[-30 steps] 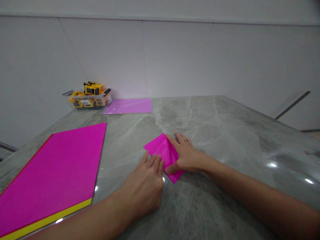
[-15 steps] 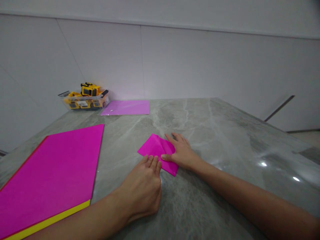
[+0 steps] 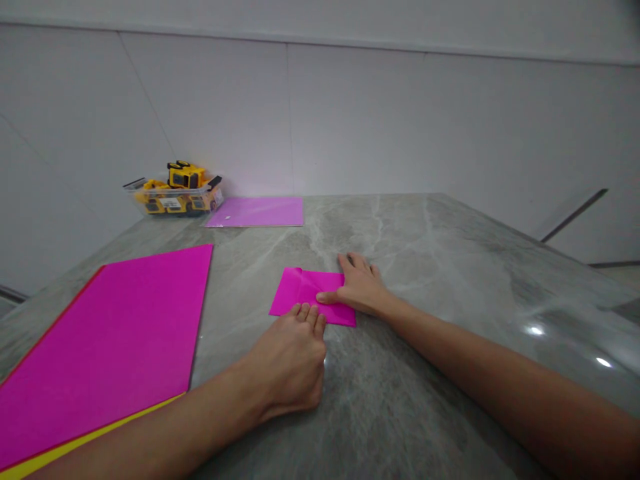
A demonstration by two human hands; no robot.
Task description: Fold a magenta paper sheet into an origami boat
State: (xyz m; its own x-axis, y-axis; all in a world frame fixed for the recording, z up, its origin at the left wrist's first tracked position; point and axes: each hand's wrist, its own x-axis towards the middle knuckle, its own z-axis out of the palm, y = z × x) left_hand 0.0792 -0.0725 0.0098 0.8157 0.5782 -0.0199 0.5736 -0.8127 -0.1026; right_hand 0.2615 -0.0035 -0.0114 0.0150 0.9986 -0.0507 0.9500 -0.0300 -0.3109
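Observation:
A small sheet of bright pink paper [image 3: 287, 291], folded in layers with crease lines, lies flat on the table in front of me. Curled fingers of my left hand [image 3: 295, 353] pinch its near edge, with the thumb hidden beneath the hand. My right hand [image 3: 357, 287] rests over the paper's right end, fingers spread past the far right corner. Its thumb presses on top of the layers near the middle, partly covering them.
A stack of large coloured sheets, pink on top [image 3: 125, 327], lies to the left under my forearm. At the back left stand a clear plastic box [image 3: 173, 202] of yellow toy trucks [image 3: 186, 175] and a lilac sheet [image 3: 265, 212]. A white wall [image 3: 375, 120] closes off the grey marbled table [image 3: 400, 227].
The folded pink paper has turned from a slanted, pointed position to a nearly level rectangle. Both hands stay on it, the right thumb shifting slightly left. The view has shifted slightly.

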